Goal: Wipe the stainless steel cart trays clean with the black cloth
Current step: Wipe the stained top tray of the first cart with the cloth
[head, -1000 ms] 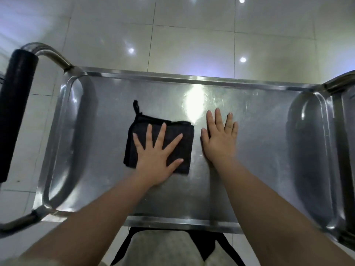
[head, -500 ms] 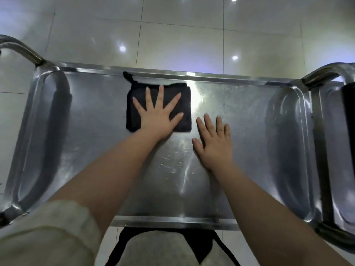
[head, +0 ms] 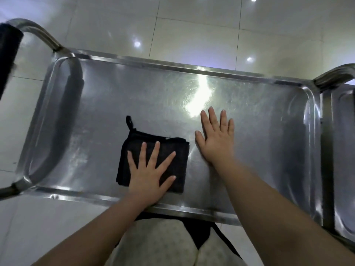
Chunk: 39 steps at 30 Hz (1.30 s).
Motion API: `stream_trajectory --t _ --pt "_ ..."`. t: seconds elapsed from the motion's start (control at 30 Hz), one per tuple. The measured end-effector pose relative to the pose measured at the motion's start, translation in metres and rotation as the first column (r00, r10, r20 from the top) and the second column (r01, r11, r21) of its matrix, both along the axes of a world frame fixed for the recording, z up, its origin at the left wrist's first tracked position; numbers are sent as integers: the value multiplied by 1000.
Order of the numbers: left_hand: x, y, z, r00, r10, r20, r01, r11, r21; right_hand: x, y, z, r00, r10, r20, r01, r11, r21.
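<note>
Stainless steel cart tray (head: 134, 96) fills most of the view, seen from above, its long side running left to right in front of you. Nearest you, below the tray's near rim (head: 86, 196), is your light-coloured garment (head: 163, 242) with black straps across it.

Just past that rim, left of the middle, the black cloth (head: 180, 146) lies folded into a rough square, flat on the tray floor. Your left hand (head: 148, 177) rests palm down on top of it. The fingers are straight and spread wide, so the grip is fully open: it presses the cloth and closes round nothing. A small hanging loop (head: 129, 121) sticks out from the cloth's far left corner.

Just to the right of the cloth, and a little farther from you, your right hand (head: 217, 143) lies flat on the bare steel. Its fingers are straight and close together, its grip open and empty. It is near the cloth but not touching it.

Beyond the right fingertips a bright glare (head: 199, 96) shows fine swirl marks in the metal. At the far left a curved steel tube (head: 38, 33) rises from the tray corner beside a black foam handle (head: 8, 54). At the right edge, a second tray (head: 343, 169) is partly visible. Beyond the far rim is a glossy pale tiled floor (head: 192, 25).
</note>
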<state>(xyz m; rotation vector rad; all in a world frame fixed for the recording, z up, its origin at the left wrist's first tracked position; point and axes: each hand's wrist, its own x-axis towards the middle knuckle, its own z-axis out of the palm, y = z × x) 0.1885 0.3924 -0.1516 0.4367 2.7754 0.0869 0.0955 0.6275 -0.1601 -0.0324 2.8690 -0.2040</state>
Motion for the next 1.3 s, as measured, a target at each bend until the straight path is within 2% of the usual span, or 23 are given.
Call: stream_trajectory --t 0.07,0.13,0.23,0.37,0.47,0.6,0.87,1.0,1.13,1.2,1.3 --pt "16 -2 2 1000 4 5 -4 1000 11 0 -1 -2 1000 9 -7 -9 1000 15" --pt "4 -1 2 997 76 0 -76 997 25 0 -4 0 1000 0 0 0 999 39" --pt "-42 4 3 982 190 -4 -190 981 31 15 -13 0 998 -19 62 17 999 38" --pt "-112 19 15 961 272 47 -274 961 29 75 -18 1 999 1 32 -1 1000 -3" --pt "-130 35 19 940 341 -25 -340 940 21 101 -4 5 996 42 74 -43 999 18" --pt "-107 45 6 943 328 -51 -329 944 -3 96 25 8 991 -52 123 47 998 45" --pt "15 66 -1 996 79 -37 -79 997 17 96 27 8 998 -41 45 40 999 16" --pt "0 -7 -2 972 232 -38 -233 972 -25 98 27 9 999 -39 38 39 999 1" --pt "-13 -78 5 925 380 -28 -381 923 -53 99 33 15 995 -15 96 15 1000 -4" --pt "-7 -77 5 919 395 -18 -395 918 -44 110 42 16 992 -39 118 35 999 36" --pt "8 -31 6 926 376 -1 -376 925 -54 127 49 12 989 -109 104 104 993 53"
